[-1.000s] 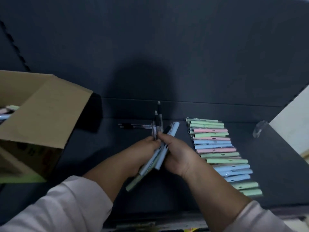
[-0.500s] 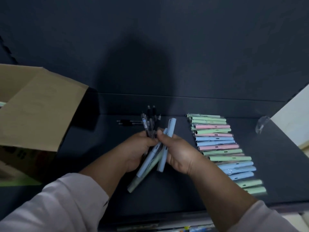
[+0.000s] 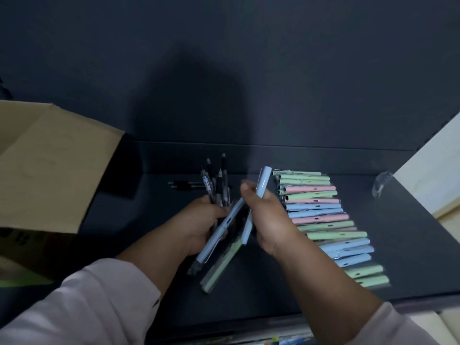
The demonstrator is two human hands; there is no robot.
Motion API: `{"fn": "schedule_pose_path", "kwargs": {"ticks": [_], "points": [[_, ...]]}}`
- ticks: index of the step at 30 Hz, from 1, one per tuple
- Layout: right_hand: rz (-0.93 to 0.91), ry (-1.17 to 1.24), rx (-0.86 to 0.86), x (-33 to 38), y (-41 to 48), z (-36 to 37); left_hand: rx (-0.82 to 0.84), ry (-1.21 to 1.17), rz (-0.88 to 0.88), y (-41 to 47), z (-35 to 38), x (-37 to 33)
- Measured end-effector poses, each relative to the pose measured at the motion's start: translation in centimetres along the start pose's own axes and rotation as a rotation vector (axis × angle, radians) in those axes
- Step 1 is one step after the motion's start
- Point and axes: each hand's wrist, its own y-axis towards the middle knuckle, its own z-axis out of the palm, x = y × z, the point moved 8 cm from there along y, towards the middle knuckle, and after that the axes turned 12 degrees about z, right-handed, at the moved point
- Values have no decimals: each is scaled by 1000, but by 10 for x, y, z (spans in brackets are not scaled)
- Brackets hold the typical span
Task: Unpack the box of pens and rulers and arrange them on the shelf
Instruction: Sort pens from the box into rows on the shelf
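Observation:
My left hand [image 3: 199,220] grips a bunch of pens [image 3: 219,185]: several black ones fan upward, while a light blue one and a green one stick out below. My right hand [image 3: 268,220] holds a single light blue pen [image 3: 257,195], drawn a little apart from the bunch. Both hands hover over the dark shelf [image 3: 398,232]. To their right lies a row of pastel pens [image 3: 323,220] in green, pink and blue, side by side. The open cardboard box [image 3: 49,170] stands at the left on the shelf.
Two black pens [image 3: 184,185] lie on the shelf behind my left hand. A clear plastic piece [image 3: 380,183] sits at the shelf's right edge. The dark back wall [image 3: 224,70] rises behind, and a light surface [image 3: 435,170] shows at far right.
My right hand has pulled the light blue pen rightward out of the bunch. The black pens in my left hand have fanned out.

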Motion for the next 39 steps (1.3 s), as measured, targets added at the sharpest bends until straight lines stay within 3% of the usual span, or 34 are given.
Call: {"fn": "schedule_pose_path", "kwargs": {"ticks": [4,9,15,23,27,33,35,39], "points": [[-231,-133,-103,19,-14,-6,-56,-48,-8,0,-2,-4],[-447,-495,-2,21,-36,16,-95,-221,-79,-4,5,-9],[-472,-718,-27,13,-32,15,-175,-373,-122,-11,7,-12],[-495,-790,15,13,-37,13,-146,-186,-108,-25,3,-14],[-450,-667,59,16,-42,12,-68,-118,-46,-28,5,-21],[-141,-234,137,2,-38,-2,-98,130,50,-35,-10,-26],[-21,-24,203,-3,-38,-2,-95,148,60,-38,-12,-25],[99,95,232,-9,-41,-4,-121,105,103,-43,-14,-32]]}}
